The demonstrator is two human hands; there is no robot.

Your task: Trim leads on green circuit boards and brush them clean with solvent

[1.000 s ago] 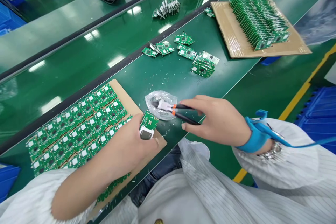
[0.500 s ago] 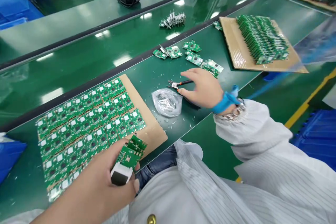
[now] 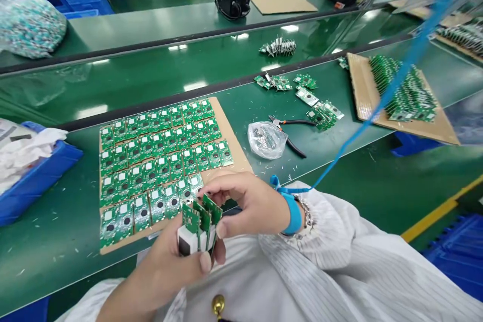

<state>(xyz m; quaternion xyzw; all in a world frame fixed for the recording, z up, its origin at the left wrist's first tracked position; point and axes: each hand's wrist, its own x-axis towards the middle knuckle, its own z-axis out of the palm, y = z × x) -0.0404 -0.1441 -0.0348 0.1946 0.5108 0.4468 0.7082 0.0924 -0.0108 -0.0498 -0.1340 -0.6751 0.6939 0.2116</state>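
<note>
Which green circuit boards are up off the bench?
The small bunch held between the left hand and right hand; all the others rest on cardboard or the bench.

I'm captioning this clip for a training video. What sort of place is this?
Most likely an electronics factory assembly line: rows of green circuit boards on a cardboard sheet, a long green workbench, and an anti-static wrist strap on the person's right wrist.

Electronics factory floor — green assembly belts (image 3: 234, 103), laid-out circuit boards (image 3: 162, 171), anti-static wrist strap (image 3: 292, 214)
</note>
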